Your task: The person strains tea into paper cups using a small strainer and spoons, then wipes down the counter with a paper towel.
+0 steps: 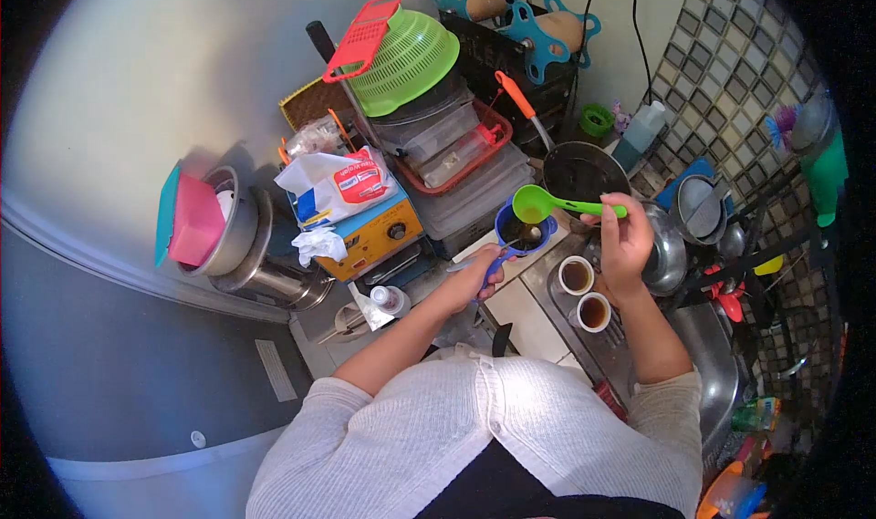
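Observation:
My right hand (625, 245) pinches the handle of a bright green ladle (532, 203), whose bowl is over a small blue pot (505, 216). Dark liquid and something pale show inside the pot. Closed around the pot's blue handle (494, 270) is my left hand (467, 284). A thin grey metal piece sticks out by its fingers; I cannot tell what it is. Below my right hand, two white cups of dark brown liquid, an upper cup (576, 275) and a lower cup (593, 312), stand side by side on the metal surface.
A frying pan (584, 174) with an orange handle lies behind the ladle. To the right are a metal sink (712, 337) and metal bowls. Stacked plastic containers (438, 140) with a green colander (406, 63) rise at the back, beside an orange-and-blue appliance (383, 236).

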Demonstrator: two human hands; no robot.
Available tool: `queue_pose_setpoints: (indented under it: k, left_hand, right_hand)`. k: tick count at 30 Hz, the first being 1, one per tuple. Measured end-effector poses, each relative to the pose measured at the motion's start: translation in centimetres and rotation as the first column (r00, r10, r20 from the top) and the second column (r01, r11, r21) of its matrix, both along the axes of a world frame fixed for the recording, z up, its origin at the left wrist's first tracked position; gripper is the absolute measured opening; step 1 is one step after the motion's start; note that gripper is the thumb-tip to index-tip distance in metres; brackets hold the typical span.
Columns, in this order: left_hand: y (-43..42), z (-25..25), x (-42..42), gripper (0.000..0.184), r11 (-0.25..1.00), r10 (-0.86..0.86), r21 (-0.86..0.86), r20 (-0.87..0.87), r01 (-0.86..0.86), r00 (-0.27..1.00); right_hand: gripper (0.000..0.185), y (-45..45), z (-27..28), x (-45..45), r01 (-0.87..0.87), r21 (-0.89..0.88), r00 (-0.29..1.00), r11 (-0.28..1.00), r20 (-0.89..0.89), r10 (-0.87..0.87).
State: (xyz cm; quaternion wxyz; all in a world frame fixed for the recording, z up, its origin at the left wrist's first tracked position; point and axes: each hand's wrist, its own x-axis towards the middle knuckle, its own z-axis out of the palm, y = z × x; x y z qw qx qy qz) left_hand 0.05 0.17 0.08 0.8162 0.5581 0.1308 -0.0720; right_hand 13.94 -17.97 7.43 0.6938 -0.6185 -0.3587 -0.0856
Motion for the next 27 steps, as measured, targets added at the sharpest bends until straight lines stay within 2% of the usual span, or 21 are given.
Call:
queue_pose_setpoints:
  k: [1, 2, 4, 5, 8, 9, 10, 12, 13, 15, 16, 18, 19, 20, 22, 23, 27]
  left_hand:
    - [0.0, 0.1, 0.0, 0.038, 1.0, 0.0, 0.001, 0.0, 0.0, 1.0]
    - [0.0, 0.1, 0.0, 0.038, 1.0, -0.003, 0.002, -0.004, 0.003, 1.0]
    - [0.0, 0.3, 0.0, 0.039, 1.0, -0.007, 0.004, -0.009, 0.007, 1.0]
    - [-0.1, 0.3, 0.1, 0.039, 1.0, -0.007, 0.016, -0.006, 0.007, 1.0]
    - [-0.1, 0.9, 0.1, 0.04, 1.0, -0.01, 0.025, -0.008, 0.01, 1.0]
    - [-0.1, 1.1, 0.1, 0.04, 1.0, -0.009, 0.02, -0.013, 0.01, 1.0]
    - [-0.1, 1.1, 0.1, 0.04, 1.0, -0.01, 0.02, -0.012, 0.01, 1.0]
    - [0.0, 0.9, 0.1, 0.04, 1.0, -0.015, 0.022, -0.002, 0.015, 1.0]
    - [0.0, 0.9, 0.1, 0.04, 1.0, -0.015, 0.021, -0.002, 0.015, 1.0]
    - [0.1, 0.8, 0.2, 0.04, 1.0, -0.018, -0.013, -0.006, 0.018, 1.0]
    - [0.1, 0.8, 0.2, 0.04, 1.0, -0.017, -0.012, -0.004, 0.017, 1.0]
    - [0.1, 0.7, 0.1, 0.039, 1.0, -0.003, 0.011, 0.011, 0.003, 1.0]
    - [0.1, 0.7, 0.1, 0.039, 1.0, -0.003, 0.013, 0.013, 0.003, 1.0]
    - [0.1, 0.7, 0.1, 0.038, 1.0, -0.005, 0.011, 0.017, 0.005, 1.0]
    - [0.2, 0.6, 0.0, 0.038, 1.0, -0.009, 0.011, 0.022, 0.009, 1.0]
    - [0.2, 0.5, 0.0, 0.038, 1.0, -0.01, 0.008, 0.026, 0.009, 1.0]
    - [0.2, 0.4, 0.0, 0.038, 1.0, -0.015, -0.008, 0.013, 0.015, 1.0]
  right_hand:
    - [0.012, -0.2, 0.0, -0.3, 0.029, 0.014, 0.992, 0.999, 0.121, -0.03]
    - [0.012, -0.6, 0.0, -0.5, 0.029, 0.015, 0.992, 0.999, 0.121, -0.031]
    - [0.014, -1.5, 0.0, -0.7, 0.127, -0.093, 0.848, 0.988, 0.526, -0.059]
    - [0.015, -1.6, 0.2, -1.2, 0.109, -0.121, 0.836, 0.987, 0.548, -0.026]
    - [0.013, -1.9, -0.1, -0.8, 0.159, -0.106, 0.8, 0.982, 0.596, -0.065]
    - [0.011, -2.1, 0.1, -0.2, 0.255, -0.097, 0.78, 0.962, 0.609, -0.145]
    - [0.011, -1.6, -1.0, 0.5, 0.142, 0.011, 0.939, 0.99, 0.314, -0.138]
    - [0.01, -1.2, -0.7, 1.6, 0.197, 0.192, 0.98, 0.962, -0.025, -0.195]
    - [0.01, -1.0, -0.6, 2.6, 0.196, 0.192, 0.98, 0.962, -0.024, -0.195]
    - [0.011, -1.1, -1.2, 4.5, 0.372, -0.108, 0.926, 0.922, 0.118, -0.36]
    - [0.011, -1.1, -1.6, 4.7, 0.371, -0.107, 0.926, 0.922, 0.119, -0.359]
    - [0.012, -1.2, -2.1, 5.0, 0.533, -0.398, 0.808, 0.747, 0.502, -0.309]
    - [0.015, -1.2, -2.5, 5.2, 0.562, -0.44, 0.777, 0.7, 0.572, -0.264]
    - [0.015, -1.2, -2.6, 5.2, 0.564, -0.437, 0.775, 0.701, 0.573, -0.266]
    - [0.017, -1.2, -3.0, 5.2, 0.459, -0.667, 0.886, 0.587, 0.39, -0.25]
    - [0.021, -1.0, -3.9, 5.7, 0.415, -0.646, 0.91, 0.641, 0.298, -0.289]
    - [0.021, -1.2, -5.2, 6.6, 0.339, -0.636, 0.94, 0.693, 0.206, -0.27]
